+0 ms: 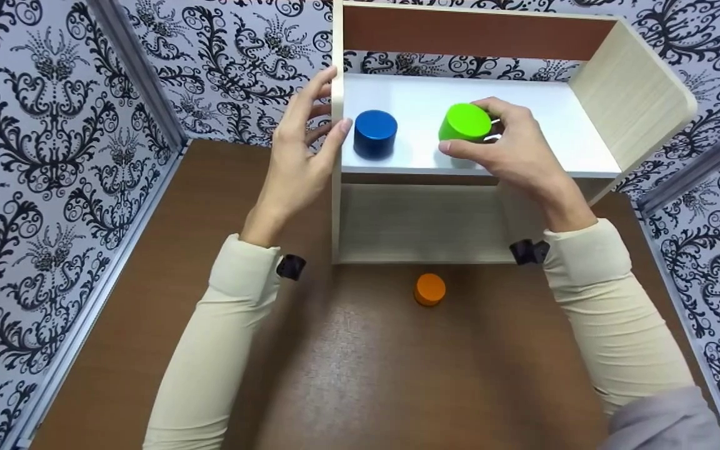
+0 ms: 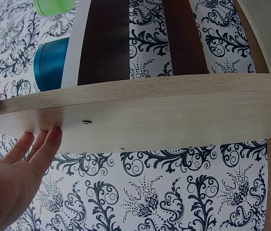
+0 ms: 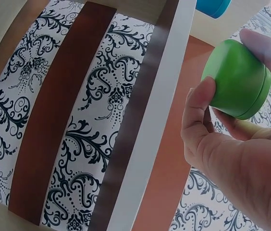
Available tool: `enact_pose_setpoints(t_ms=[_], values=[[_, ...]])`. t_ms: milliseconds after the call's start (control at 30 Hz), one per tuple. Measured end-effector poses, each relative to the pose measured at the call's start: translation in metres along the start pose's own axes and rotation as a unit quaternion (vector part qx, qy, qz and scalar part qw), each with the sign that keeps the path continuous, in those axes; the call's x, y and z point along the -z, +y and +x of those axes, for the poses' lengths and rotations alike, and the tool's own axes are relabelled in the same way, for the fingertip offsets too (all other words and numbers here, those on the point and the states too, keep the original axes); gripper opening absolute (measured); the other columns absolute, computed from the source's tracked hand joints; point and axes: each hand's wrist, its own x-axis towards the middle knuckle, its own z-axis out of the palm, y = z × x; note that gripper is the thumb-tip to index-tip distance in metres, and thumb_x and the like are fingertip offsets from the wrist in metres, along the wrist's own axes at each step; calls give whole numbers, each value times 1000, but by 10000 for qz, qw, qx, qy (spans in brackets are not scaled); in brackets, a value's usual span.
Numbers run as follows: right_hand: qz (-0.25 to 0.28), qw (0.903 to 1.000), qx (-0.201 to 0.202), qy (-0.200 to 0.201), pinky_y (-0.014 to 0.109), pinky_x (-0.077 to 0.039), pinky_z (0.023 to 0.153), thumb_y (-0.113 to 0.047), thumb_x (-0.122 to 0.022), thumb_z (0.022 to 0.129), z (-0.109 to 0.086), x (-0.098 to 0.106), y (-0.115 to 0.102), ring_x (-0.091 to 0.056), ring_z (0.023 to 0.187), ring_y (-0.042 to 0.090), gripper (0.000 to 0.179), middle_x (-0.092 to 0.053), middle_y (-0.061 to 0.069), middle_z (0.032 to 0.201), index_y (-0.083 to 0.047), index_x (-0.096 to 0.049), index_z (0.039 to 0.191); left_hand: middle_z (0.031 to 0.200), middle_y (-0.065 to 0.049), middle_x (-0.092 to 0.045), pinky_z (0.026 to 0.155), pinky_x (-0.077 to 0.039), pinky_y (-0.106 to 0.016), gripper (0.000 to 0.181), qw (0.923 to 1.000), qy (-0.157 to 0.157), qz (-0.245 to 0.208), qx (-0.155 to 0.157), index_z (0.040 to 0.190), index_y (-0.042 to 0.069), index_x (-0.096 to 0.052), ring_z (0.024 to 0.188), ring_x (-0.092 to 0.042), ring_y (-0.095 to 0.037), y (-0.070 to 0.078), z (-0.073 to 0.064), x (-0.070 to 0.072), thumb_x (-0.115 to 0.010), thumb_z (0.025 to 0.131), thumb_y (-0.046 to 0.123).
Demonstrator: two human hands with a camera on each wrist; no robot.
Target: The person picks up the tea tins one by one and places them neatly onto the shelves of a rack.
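My right hand (image 1: pixel 519 147) grips a green round lidded container (image 1: pixel 467 122) by its sides, thumb in front and fingers behind, over the white shelf board (image 1: pixel 422 159). In the right wrist view a seam runs round the green container (image 3: pixel 236 79) near one end. At the left, my left hand (image 1: pixel 300 147) holds the upright side panel (image 1: pixel 337 94) of the wooden shelf unit, thumb on its inner side and fingertips against the outer face (image 2: pixel 164 120). A blue round container (image 1: pixel 375 134) stands on the white board close to that panel, just right of the left thumb.
An orange round container (image 1: pixel 430 289) sits on the brown tabletop (image 1: pixel 360 369) in front of the unit. Under the white board is a lower compartment (image 1: pixel 419 222). The right side panel (image 1: pixel 638 94) slants outward. Patterned walls (image 1: pixel 35 187) enclose the table.
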Motion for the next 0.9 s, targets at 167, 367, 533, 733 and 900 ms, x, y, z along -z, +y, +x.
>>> enact_pose_setpoints(t_ms=[167, 367, 533, 733, 900], values=[[-69, 9999, -97, -78, 34, -41, 89, -35, -83, 85, 2, -3, 0, -48, 108, 23, 58, -58, 6, 121, -10, -62, 133, 132, -14, -53, 97, -58, -32, 54, 10000, 3, -4, -6, 150, 6, -45, 115, -60, -26, 0, 0, 0, -62, 99, 4], [-100, 9996, -214, -130, 37, -41, 93, -36, -83, 85, 3, -5, 1, -47, 111, 24, 61, -58, 5, 124, -11, -60, 135, 132, -14, -53, 98, -58, -32, 54, 10000, 8, -12, 74, 150, 7, -45, 116, -59, -26, 0, 0, 0, -62, 99, 4], [-132, 9997, -164, -137, 36, -40, 92, -36, -83, 85, 3, -8, 2, -47, 110, 24, 60, -58, 6, 123, -10, -61, 134, 131, -14, -53, 97, -58, -32, 54, 10000, 21, -44, 22, 150, 7, -46, 115, -59, -25, -1, 0, 0, -62, 99, 3], [-155, 9996, -137, -169, 36, -41, 91, -35, -82, 85, 4, -10, 3, -46, 109, 23, 59, -58, 6, 122, -10, -61, 134, 130, -15, -53, 97, -58, -32, 54, 10000, 37, -68, -50, 150, 6, -46, 115, -60, -25, -1, 0, 0, -62, 98, 2], [-138, 9997, -146, -164, 36, -42, 92, -35, -82, 85, 5, -10, 5, -47, 110, 24, 60, -58, 6, 124, -10, -60, 135, 132, -15, -53, 98, -58, -32, 54, 10000, 16, -72, -18, 150, 5, -45, 116, -59, -26, -1, 0, 0, -62, 98, 2]])
